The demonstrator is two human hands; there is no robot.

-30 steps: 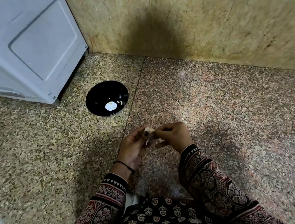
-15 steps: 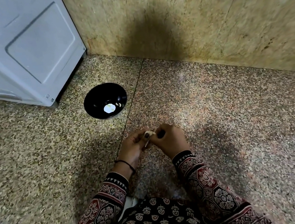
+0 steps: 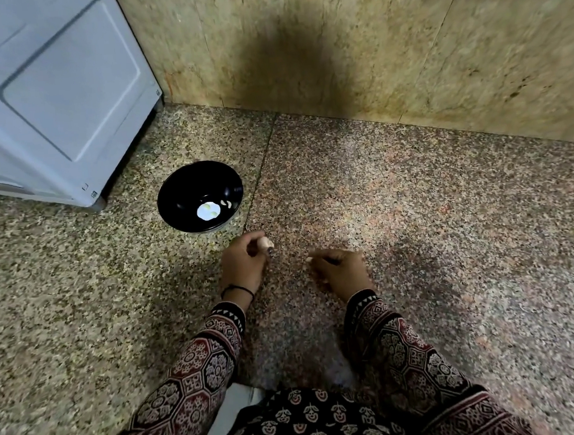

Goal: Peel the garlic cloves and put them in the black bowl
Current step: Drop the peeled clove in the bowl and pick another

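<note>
Just beside the black bowl (image 3: 182, 187) the left hand (image 3: 244, 263) pinches a garlic clove (image 3: 266, 243), likely to drop it in; farther from the bowl the right hand (image 3: 341, 269) curls its fingers, around what I cannot tell.

Pinching a garlic clove (image 3: 266, 243) in the left hand (image 3: 245, 267); holding the right hand (image 3: 343, 269) apart, knuckles up, fingers curled under.

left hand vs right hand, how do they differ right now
The left hand grips a clove; the right hand shows none. The left hand is nearer the bowl than the right hand. The left wrist wears a black band; the right wrist is bare. Both have patterned sleeves.
</note>
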